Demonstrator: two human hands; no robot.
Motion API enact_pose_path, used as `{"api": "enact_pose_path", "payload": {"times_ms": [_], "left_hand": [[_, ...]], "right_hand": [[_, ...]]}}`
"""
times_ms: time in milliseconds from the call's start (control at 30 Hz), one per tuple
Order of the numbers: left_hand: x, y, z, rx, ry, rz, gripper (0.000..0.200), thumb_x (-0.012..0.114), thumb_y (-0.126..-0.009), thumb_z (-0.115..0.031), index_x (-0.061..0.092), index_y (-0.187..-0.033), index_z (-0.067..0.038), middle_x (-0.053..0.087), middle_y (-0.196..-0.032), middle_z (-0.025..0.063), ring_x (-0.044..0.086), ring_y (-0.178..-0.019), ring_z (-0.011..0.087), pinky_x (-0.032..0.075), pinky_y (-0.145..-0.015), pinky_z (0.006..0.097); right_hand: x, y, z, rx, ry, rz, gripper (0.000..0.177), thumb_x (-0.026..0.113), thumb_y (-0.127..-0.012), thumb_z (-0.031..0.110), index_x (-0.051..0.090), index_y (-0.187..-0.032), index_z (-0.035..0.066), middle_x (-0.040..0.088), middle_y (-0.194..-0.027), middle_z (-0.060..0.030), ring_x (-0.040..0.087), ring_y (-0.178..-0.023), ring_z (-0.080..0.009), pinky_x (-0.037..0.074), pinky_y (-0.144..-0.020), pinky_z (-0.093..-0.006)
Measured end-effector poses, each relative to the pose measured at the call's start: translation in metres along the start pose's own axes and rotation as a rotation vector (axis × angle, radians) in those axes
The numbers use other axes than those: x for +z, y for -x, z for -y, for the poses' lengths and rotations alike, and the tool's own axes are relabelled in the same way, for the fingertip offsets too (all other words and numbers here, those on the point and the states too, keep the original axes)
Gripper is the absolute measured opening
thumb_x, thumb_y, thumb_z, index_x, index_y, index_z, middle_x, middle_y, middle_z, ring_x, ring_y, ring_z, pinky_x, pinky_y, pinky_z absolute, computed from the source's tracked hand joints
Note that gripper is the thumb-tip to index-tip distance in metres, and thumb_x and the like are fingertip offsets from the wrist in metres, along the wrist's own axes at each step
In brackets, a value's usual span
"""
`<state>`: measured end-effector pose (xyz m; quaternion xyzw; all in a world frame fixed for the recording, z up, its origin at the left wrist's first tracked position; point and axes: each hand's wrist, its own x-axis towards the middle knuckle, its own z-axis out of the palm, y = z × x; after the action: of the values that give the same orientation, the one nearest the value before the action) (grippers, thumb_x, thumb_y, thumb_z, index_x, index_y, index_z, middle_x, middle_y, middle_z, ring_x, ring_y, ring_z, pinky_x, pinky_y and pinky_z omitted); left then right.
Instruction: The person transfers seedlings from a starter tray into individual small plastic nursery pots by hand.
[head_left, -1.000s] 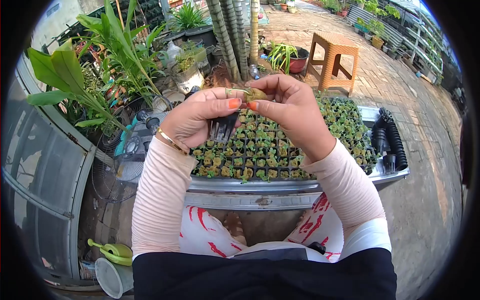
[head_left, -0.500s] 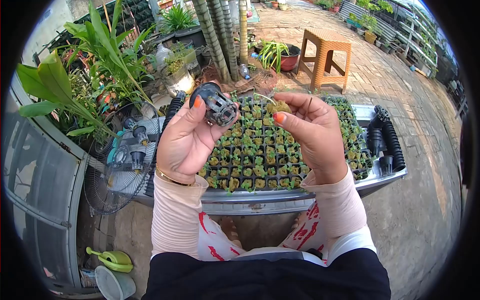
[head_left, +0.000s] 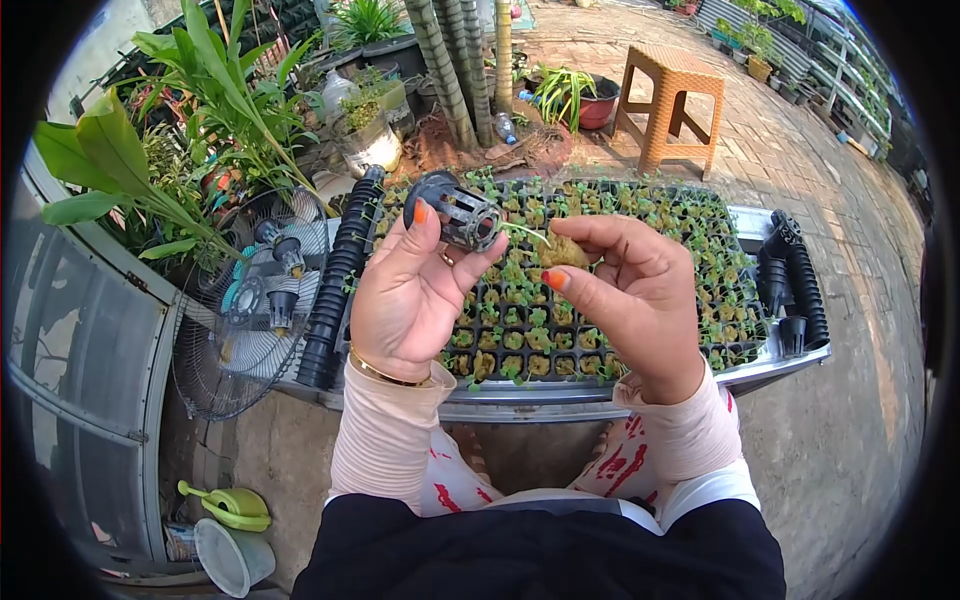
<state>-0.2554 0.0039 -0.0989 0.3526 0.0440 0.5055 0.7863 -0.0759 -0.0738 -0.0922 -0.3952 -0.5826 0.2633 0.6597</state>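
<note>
My left hand (head_left: 410,295) holds a small black slotted net cup (head_left: 458,212) on its side, thumb and fingers around it. My right hand (head_left: 630,290) pinches a brown sponge plug with a thin green seedling (head_left: 555,248), its stem pointing toward the cup's mouth. The plug is just right of the cup, a short gap apart. Below both hands lies a black seedling tray (head_left: 700,225) full of small sprouts in sponge cubes, on a metal table (head_left: 520,400).
Stacks of black net cups lie at the tray's left (head_left: 335,280) and right (head_left: 795,275). A floor fan (head_left: 250,300) and leafy plants (head_left: 190,110) stand at left. An orange stool (head_left: 675,95) is behind. A green watering can (head_left: 230,505) and a bucket sit on the ground.
My hands separated from a joined pinch; the net cup came up in my left hand. Since half a second ago the seedling plug has moved closer to the cup's mouth.
</note>
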Motion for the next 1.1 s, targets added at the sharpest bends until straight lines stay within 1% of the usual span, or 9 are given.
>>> {"api": "enact_pose_path", "payload": {"times_ms": [133,300,367,433,500,600,800,967,1100], "left_hand": [[-0.005,0.002,-0.001,0.000,-0.003,0.004,0.037,0.044,-0.094,-0.020,0.039,-0.120,0.005,0.049,-0.119,0.0212,0.045,-0.115,0.0376,0.043,-0.097,0.0470],[-0.003,0.005,0.002,0.020,-0.071,-0.035,0.038,0.044,-0.093,-0.021,0.040,-0.119,0.006,0.048,-0.120,0.0220,0.045,-0.116,0.0382,0.043,-0.096,0.0471],[-0.003,0.006,0.002,0.031,-0.096,-0.055,0.038,0.044,-0.093,-0.021,0.040,-0.119,0.007,0.047,-0.121,0.0232,0.044,-0.116,0.0384,0.043,-0.096,0.0470],[-0.004,0.005,-0.002,-0.066,0.213,0.062,0.039,0.044,-0.093,-0.022,0.040,-0.118,0.008,0.047,-0.119,0.0263,0.045,-0.115,0.0383,0.044,-0.096,0.0469],[0.004,0.007,-0.005,-0.088,0.241,-0.034,0.033,0.046,-0.093,-0.022,0.045,-0.113,0.005,0.053,-0.112,0.0221,0.051,-0.109,0.0353,0.046,-0.093,0.0442],[0.009,0.010,-0.005,-0.087,0.219,-0.117,0.027,0.048,-0.092,-0.021,0.051,-0.107,0.001,0.059,-0.105,0.0177,0.056,-0.103,0.0316,0.050,-0.088,0.0407],[0.031,0.025,0.010,0.033,0.075,-0.174,0.023,0.051,-0.091,-0.016,0.052,-0.107,0.000,0.060,-0.102,0.0148,0.060,-0.096,0.0265,0.051,-0.085,0.0388],[0.022,0.026,0.011,-0.084,0.046,-0.065,0.028,0.049,-0.092,-0.023,0.052,-0.110,-0.001,0.060,-0.102,0.0124,0.058,-0.097,0.0245,0.049,-0.087,0.0389],[0.015,0.027,0.012,-0.134,0.041,-0.016,0.041,0.044,-0.093,-0.034,0.048,-0.115,0.001,0.058,-0.105,0.0158,0.057,-0.099,0.0288,0.048,-0.087,0.0410]], "right_hand": [[-0.001,0.002,0.013,0.051,0.138,0.036,0.030,0.073,-0.067,0.007,0.064,-0.095,0.000,0.060,-0.075,-0.0043,0.049,-0.059,-0.0073,0.040,-0.054,-0.0210],[0.001,0.001,0.017,-0.146,0.327,0.057,0.029,0.071,-0.064,0.005,0.064,-0.091,0.000,0.061,-0.072,-0.0080,0.054,-0.059,-0.0143,0.044,-0.056,-0.0263],[-0.001,0.002,0.016,-0.151,0.324,0.066,0.030,0.070,-0.064,0.004,0.063,-0.094,0.000,0.061,-0.072,-0.0078,0.054,-0.059,-0.0146,0.044,-0.056,-0.0256],[-0.002,0.004,0.016,-0.158,0.321,0.079,0.032,0.068,-0.065,0.003,0.063,-0.096,0.000,0.060,-0.072,-0.0077,0.054,-0.059,-0.0150,0.044,-0.056,-0.0249],[-0.002,0.007,0.018,-0.026,0.058,0.157,0.041,0.064,-0.066,0.001,0.058,-0.106,0.000,0.061,-0.076,-0.0093,0.056,-0.060,-0.0166,0.044,-0.056,-0.0247],[-0.004,0.009,0.036,-0.003,0.146,0.397,0.052,0.059,-0.069,-0.002,0.050,-0.120,0.000,0.055,-0.080,-0.0036,0.050,-0.067,-0.0064,0.041,-0.062,-0.0201],[0.014,0.018,0.030,-0.318,0.306,0.321,0.058,0.061,-0.066,-0.002,0.046,-0.122,-0.001,0.057,-0.086,-0.0078,0.053,-0.065,-0.0121,0.044,-0.056,-0.0235],[0.003,0.020,0.040,0.006,0.052,0.432,0.061,0.059,-0.068,-0.002,0.041,-0.126,0.000,0.052,-0.077,-0.0045,0.050,-0.065,-0.0073,0.040,-0.056,-0.0190],[-0.004,0.020,0.043,0.084,0.037,0.365,0.057,0.059,-0.069,-0.001,0.042,-0.124,-0.002,0.051,-0.077,-0.0034,0.049,-0.067,-0.0057,0.036,-0.057,-0.0157]]}}
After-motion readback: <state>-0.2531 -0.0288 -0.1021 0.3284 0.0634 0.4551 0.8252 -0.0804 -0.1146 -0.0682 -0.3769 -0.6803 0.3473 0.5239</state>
